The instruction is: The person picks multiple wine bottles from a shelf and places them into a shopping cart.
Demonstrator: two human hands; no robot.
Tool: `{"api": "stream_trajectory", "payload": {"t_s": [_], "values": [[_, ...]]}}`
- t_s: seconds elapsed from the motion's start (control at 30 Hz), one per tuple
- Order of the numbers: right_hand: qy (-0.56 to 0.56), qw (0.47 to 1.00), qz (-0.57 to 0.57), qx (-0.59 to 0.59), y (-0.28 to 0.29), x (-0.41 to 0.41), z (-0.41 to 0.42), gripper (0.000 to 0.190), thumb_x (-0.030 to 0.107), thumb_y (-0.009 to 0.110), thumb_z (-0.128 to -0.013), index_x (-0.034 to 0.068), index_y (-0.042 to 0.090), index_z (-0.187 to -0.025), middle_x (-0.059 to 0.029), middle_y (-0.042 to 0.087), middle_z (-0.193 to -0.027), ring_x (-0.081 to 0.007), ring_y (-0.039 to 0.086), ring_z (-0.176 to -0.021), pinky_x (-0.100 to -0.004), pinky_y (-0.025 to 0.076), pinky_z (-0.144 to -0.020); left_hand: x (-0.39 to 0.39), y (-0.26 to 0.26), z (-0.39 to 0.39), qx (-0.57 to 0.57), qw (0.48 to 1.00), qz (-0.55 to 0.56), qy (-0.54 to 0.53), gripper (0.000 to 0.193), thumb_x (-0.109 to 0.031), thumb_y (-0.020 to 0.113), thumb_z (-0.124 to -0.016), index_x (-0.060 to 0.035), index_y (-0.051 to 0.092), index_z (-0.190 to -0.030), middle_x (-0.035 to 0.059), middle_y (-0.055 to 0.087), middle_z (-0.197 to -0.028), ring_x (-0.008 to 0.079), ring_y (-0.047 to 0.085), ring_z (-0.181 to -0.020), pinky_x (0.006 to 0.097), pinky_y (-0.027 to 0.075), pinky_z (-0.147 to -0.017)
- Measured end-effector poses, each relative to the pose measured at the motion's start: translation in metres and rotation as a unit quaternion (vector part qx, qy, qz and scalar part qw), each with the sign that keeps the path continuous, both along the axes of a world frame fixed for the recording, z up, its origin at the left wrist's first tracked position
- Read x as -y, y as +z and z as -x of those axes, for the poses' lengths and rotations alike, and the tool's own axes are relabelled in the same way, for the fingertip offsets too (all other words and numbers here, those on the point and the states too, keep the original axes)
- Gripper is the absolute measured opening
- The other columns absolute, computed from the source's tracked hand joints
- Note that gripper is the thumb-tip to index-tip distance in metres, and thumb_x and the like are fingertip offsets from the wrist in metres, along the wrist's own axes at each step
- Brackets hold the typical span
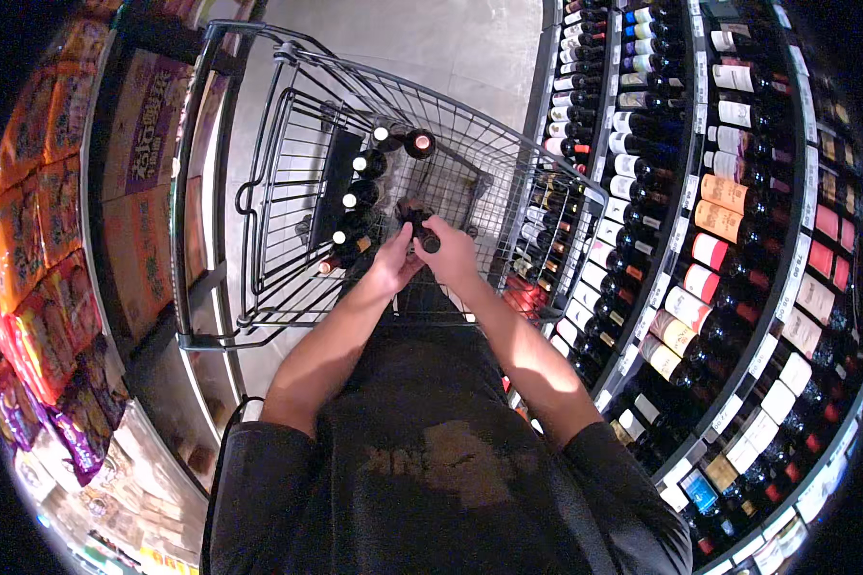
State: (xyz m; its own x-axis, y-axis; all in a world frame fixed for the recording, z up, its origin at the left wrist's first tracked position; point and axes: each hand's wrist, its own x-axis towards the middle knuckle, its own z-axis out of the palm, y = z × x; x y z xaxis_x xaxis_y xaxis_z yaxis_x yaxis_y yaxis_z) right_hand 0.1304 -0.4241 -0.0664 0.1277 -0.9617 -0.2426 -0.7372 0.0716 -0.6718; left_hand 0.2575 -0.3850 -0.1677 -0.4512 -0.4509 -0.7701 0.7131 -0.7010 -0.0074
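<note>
My left hand and my right hand meet over the near side of a metal wire shopping cart. Between them is a dark bottle, its round end facing up towards me. The fingers of my right hand curl around it, while my left hand grips its other side. Much of the bottle is hidden by my hands. Inside the cart, several dark bottles with white tops stand in a row along the left. A bottle with a pinkish top stands at the far side of the basket.
Shelves of wine bottles with price strips rise close on the right. To the left are a shelf with cardboard boxes and orange and red packets. The cart's handle bar faces that shelf. Grey floor lies beyond the cart.
</note>
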Motion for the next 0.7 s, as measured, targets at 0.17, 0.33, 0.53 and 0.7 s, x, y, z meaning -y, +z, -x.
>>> {"api": "stream_trajectory", "payload": {"t_s": [0.17,0.33,0.53,0.7], "values": [[-0.002,0.999,-0.027,-0.017,-0.009,0.019,-0.006,0.035,0.027,0.075,-0.079,0.010,0.061,-0.106,-0.0149,0.070,-0.092,-0.0368,0.068,-0.085,-0.0424,0.055,-0.072,0.022,-0.004,0.000,0.011,0.999,0.021,0.021,0.034,-0.039,0.046,-0.104,-0.0107,0.061,-0.114,0.0041,0.069,-0.107,0.0178,0.066,-0.097,0.0355,0.053,-0.088],[-0.018,0.999,-0.034,-0.030,-0.018,0.038,-0.014,0.035,0.026,0.075,-0.080,0.010,0.061,-0.108,-0.0181,0.070,-0.089,-0.0382,0.068,-0.085,-0.0441,0.054,-0.072,0.045,-0.008,0.000,0.058,0.998,0.007,0.036,0.034,-0.037,0.049,-0.103,-0.0062,0.058,-0.115,0.0071,0.067,-0.101,0.0181,0.066,-0.087,0.0359,0.056,-0.077],[-0.038,0.997,-0.048,-0.047,-0.036,0.055,-0.021,0.035,0.028,0.074,-0.081,0.012,0.061,-0.109,-0.0183,0.070,-0.089,-0.0390,0.068,-0.085,-0.0447,0.054,-0.073,0.066,-0.026,-0.003,0.054,0.998,-0.001,0.017,0.034,-0.037,0.050,-0.102,-0.0074,0.061,-0.113,0.0060,0.068,-0.103,0.0167,0.066,-0.088,0.0349,0.055,-0.079],[-0.056,0.994,-0.052,-0.073,-0.049,0.068,-0.024,0.035,0.028,0.074,-0.081,0.011,0.062,-0.108,-0.0168,0.071,-0.091,-0.0375,0.068,-0.086,-0.0437,0.054,-0.074,0.078,-0.044,-0.006,0.032,0.999,0.023,0.014,0.032,-0.037,0.053,-0.101,-0.0085,0.061,-0.113,0.0045,0.068,-0.103,0.0170,0.066,-0.090,0.0346,0.054,-0.082]]}}
